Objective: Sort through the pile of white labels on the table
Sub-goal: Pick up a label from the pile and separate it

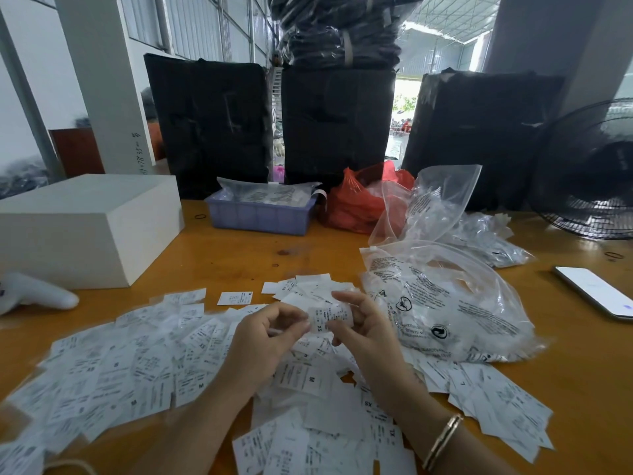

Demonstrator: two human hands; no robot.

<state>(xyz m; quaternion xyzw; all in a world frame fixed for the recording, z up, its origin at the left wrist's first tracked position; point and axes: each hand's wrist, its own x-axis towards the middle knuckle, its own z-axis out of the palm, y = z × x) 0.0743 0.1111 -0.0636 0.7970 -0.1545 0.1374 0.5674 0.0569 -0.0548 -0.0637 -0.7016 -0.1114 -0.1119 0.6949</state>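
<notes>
A wide pile of white labels (130, 365) with black print covers the near part of the wooden table (239, 255). Size marks such as M and XS show on some. Above the middle of the pile, my left hand (263, 341) and my right hand (366, 327) together hold one small white label marked XS (329, 317), pinched between thumbs and fingertips. A gold bangle sits on my right wrist. More labels lie under and behind both hands.
A white box (85, 228) stands at the left with a white handheld device (34, 293) near it. At the back are a blue tray (260, 214), a red bag (356, 200) and clear plastic bags (445, 303). A phone (596, 289) and a black fan (589, 173) are at the right.
</notes>
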